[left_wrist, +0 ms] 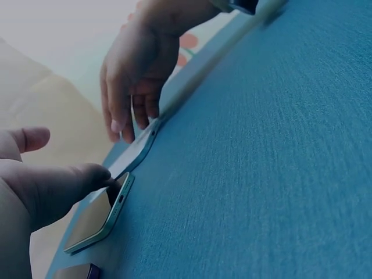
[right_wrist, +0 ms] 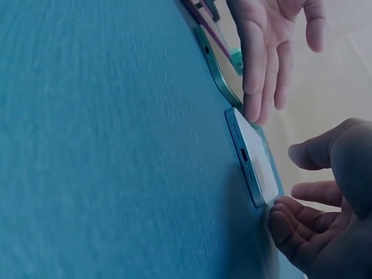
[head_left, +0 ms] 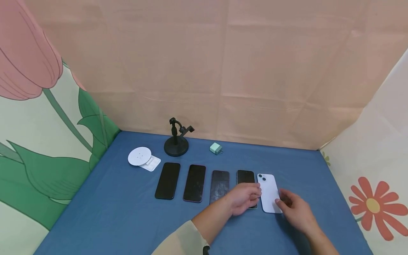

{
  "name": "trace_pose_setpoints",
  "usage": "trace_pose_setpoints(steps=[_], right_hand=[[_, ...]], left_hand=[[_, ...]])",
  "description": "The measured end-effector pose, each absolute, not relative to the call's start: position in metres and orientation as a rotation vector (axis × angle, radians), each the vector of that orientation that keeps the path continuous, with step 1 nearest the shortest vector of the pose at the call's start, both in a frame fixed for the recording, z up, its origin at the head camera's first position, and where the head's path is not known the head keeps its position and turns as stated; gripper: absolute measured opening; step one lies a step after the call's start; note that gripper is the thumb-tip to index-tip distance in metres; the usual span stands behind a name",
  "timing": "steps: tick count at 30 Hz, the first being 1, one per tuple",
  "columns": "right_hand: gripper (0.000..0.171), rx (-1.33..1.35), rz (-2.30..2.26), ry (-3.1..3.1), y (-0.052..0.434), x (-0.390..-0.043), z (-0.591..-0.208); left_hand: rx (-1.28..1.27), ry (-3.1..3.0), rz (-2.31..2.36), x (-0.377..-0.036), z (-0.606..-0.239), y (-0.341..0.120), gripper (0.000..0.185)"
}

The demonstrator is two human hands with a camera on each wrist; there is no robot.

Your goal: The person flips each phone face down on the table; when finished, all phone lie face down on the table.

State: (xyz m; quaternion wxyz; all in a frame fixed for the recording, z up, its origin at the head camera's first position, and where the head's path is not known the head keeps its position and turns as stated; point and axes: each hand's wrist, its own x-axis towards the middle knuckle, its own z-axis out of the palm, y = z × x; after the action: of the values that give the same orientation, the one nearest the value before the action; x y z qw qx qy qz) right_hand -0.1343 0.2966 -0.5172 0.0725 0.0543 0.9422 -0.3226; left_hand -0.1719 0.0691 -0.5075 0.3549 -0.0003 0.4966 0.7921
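A white phone (head_left: 269, 191) lies back up on the blue cloth, its two camera lenses at the far left corner. My left hand (head_left: 243, 199) reaches over a dark-screened phone with a pale green frame (head_left: 245, 176), fingertips right at the white phone's left edge. On the other side, my right hand (head_left: 296, 210) has its fingertips at the right edge, with fingers loosely bent. In the right wrist view, the right thumb (right_wrist: 311, 154) stands apart from the white phone (right_wrist: 256, 154), and the left fingers (right_wrist: 270, 75) are fairly straight.
Further left lie a dark phone (head_left: 219, 184), a second (head_left: 194, 183) and a third (head_left: 167, 180), in a row. Behind them are a mint plug charger (head_left: 215, 148), a black stand (head_left: 176, 146) and a white disc (head_left: 139, 156) overlapping a white card (head_left: 152, 163). Fabric walls enclose the table.
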Motion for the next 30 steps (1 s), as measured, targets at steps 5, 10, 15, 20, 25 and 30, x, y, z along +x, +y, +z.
trace_pose_setpoints(steps=[5, 10, 15, 20, 25, 30], right_hand=[[0.055, 0.123, -0.988, 2.870, 0.290, -0.134, -0.516], [0.051, 0.079, -1.030, 2.896, 0.281, -0.136, -0.517], [0.048, 0.043, -1.087, 2.892, 0.269, -0.136, -0.518], [0.048, 0.005, -1.135, 2.871, 0.259, -0.136, -0.519], [0.048, -0.023, -1.194, 2.848, 0.251, -0.138, -0.520], [0.047, -0.024, -1.234, 2.826, 0.245, -0.141, -0.519]], left_hand=[[0.017, 1.301, 2.045, -0.171, -0.505, 0.065, 0.059], [0.033, 1.303, 2.049, -0.171, -0.502, 0.058, 0.058], [0.070, 1.328, 2.046, -0.170, -0.502, 0.050, 0.054], [0.073, 1.361, 2.064, -0.171, -0.504, 0.043, 0.053], [0.036, 1.395, 2.092, -0.170, -0.506, 0.038, 0.052], [0.027, 1.418, 2.101, -0.170, -0.506, 0.034, 0.054]])
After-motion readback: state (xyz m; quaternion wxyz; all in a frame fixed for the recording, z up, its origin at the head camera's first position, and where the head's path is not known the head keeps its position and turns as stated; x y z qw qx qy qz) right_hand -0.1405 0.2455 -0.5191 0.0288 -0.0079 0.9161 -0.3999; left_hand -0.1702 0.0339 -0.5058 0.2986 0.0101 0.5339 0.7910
